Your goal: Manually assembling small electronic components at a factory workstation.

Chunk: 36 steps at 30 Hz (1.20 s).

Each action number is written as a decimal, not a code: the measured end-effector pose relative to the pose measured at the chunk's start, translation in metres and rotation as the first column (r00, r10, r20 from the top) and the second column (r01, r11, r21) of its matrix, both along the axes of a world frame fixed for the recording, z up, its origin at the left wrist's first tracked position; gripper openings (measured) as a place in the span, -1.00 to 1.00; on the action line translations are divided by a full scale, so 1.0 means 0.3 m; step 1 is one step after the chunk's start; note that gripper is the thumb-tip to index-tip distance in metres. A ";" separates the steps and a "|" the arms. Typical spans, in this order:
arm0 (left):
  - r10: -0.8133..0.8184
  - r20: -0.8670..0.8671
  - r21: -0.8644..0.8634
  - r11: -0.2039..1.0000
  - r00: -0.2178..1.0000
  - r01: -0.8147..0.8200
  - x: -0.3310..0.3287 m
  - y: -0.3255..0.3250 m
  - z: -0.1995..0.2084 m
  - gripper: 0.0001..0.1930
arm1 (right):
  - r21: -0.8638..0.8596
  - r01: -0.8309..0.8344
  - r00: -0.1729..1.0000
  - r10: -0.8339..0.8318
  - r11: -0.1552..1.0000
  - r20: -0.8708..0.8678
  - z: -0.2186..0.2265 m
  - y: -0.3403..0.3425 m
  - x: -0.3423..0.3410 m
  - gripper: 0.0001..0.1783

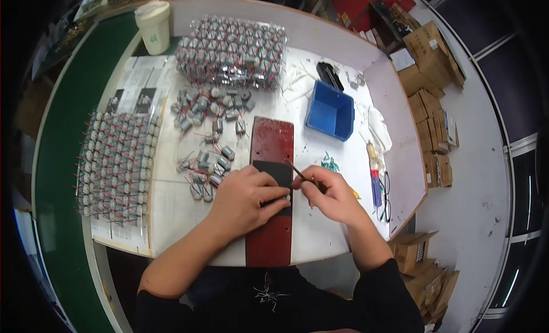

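My left hand (249,194) rests over a black pad (273,171) on a long red board (272,139). Its fingers are closed in a pinch, and what lies between them is mostly hidden. Just to the right, my right hand (329,191) grips a thin dark rod-like tool (299,174), whose tip points up and left over the pad's right edge. Loose small grey motors (222,162) with red and dark wires lie left of the board, close to my left hand. Small green bits (329,162) are scattered beyond my right hand.
Rows of wired motors (117,167) stand at the left; a wrapped stack of them (231,52) is at the back. A lidded pale container (154,32) stands back left. Rightward are a blue bin (329,121), a screwdriver (376,190) and glasses (386,202). A low wall (394,115) borders the table.
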State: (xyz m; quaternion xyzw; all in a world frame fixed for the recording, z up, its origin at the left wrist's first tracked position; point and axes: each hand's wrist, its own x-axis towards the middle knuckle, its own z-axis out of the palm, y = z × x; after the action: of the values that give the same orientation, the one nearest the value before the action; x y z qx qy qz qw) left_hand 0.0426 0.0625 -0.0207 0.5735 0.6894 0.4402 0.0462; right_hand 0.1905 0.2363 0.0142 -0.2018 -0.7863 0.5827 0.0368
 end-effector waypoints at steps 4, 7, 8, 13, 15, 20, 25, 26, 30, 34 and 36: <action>-0.029 -0.078 0.026 0.999 0.997 0.031 0.008 -0.005 0.002 -0.80 | 0.117 -0.137 0.987 0.146 0.984 -0.071 0.057 0.034 -0.008 -0.83; -0.033 -0.120 0.017 0.999 0.992 0.035 0.004 -0.007 0.007 -0.80 | 0.246 -0.228 0.962 0.257 0.942 -0.090 0.070 0.049 -0.011 -0.81; -0.035 -0.122 0.014 0.999 0.992 0.037 0.004 -0.007 0.008 -0.80 | 0.295 -0.258 0.950 0.297 0.920 -0.096 0.070 0.051 -0.010 -0.80; -0.042 -0.129 -0.004 0.999 0.991 0.041 0.001 -0.003 0.003 -0.80 | 0.451 -0.283 0.938 0.343 0.847 -0.057 0.009 0.079 0.019 -0.75; -0.045 -0.086 -0.051 0.998 0.995 0.041 -0.024 0.017 -0.022 -0.80 | 0.461 -0.305 0.946 0.322 0.833 0.044 0.000 0.092 0.007 -0.72; -0.061 -0.154 0.008 0.998 0.986 0.063 -0.024 0.019 -0.025 -0.84 | 0.547 -0.383 0.924 0.318 0.745 0.213 0.019 0.075 0.022 -0.64; -0.062 -0.102 0.005 0.998 0.993 0.063 -0.029 0.027 -0.042 -0.83 | 0.608 -0.448 0.893 0.303 0.655 0.331 0.015 0.074 0.016 -0.62; -0.067 -0.097 0.002 0.998 0.993 0.068 -0.028 0.023 -0.044 -0.83 | 0.619 -0.454 0.890 0.295 0.641 0.347 0.016 0.069 0.013 -0.61; -0.077 -0.077 -0.011 0.997 0.994 0.076 -0.026 0.009 -0.041 -0.83 | 0.651 -0.485 0.873 0.285 0.584 0.395 0.034 0.058 0.005 -0.59; -0.086 -0.052 -0.031 0.996 0.995 0.084 -0.023 0.005 -0.041 -0.83 | 0.672 -0.507 0.861 0.274 0.540 0.429 0.052 0.053 0.000 -0.56; -0.087 -0.043 -0.035 0.996 0.995 0.085 -0.024 0.007 -0.041 -0.83 | 0.676 -0.515 0.856 0.272 0.527 0.440 0.053 0.052 -0.001 -0.55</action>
State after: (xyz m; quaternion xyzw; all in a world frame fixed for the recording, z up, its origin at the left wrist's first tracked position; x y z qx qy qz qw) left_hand 0.0355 0.0647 -0.0331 0.6114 0.6722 0.4133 0.0592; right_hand 0.1903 0.2520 0.0300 -0.0613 -0.9795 0.1449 -0.1259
